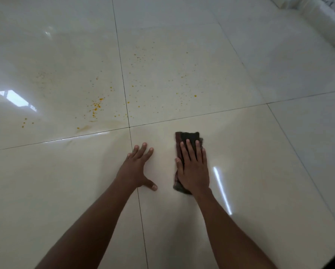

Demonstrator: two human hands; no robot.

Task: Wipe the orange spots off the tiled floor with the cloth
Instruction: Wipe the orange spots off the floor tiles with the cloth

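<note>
My left hand [138, 167] lies flat on the tiled floor [260, 152], just left of my right hand [192, 167], and the two are apart. My right hand lies flat on the cloth [188, 137], which lies on the floor and sticks out before my fingertips. The spots [96, 106] are on the two tiles farther from me, beyond the joint line, mostly to the left of both hands. At the far right corner something stands against the floor's edge, and I cannot tell what.

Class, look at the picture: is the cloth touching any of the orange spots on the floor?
Apart. The head view shows the cloth under the right hand on a nearer tile, with bare floor and a grout line between it and the orange spots.
</note>
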